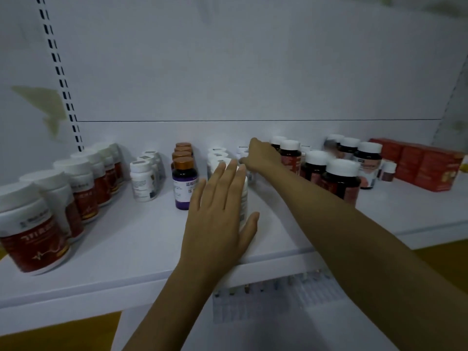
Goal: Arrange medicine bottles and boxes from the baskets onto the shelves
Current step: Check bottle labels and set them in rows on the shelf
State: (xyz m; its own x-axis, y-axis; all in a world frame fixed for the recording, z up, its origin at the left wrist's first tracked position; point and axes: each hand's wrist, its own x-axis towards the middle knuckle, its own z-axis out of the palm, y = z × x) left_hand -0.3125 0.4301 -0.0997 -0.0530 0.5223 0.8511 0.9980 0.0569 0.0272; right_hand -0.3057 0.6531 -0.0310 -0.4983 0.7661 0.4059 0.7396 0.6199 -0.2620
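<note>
We are pressing our left hand point(217, 211), fingers straight, on the white bottle point(244, 196) behind it, right hand point(260, 157) reaching beyond, grip unclear.

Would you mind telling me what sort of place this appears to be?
Probably a pharmacy or drugstore display: a white retail shelf with a slotted upright, medicine bottles lined up in rows by kind, and red boxes at the right.

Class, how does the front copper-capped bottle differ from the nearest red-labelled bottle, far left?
The copper-capped bottle has a dark body, the red-labelled bottle a white one. The copper-capped bottle looks slimmer; the red-labelled bottle's cap is white. Both head a row.
</note>
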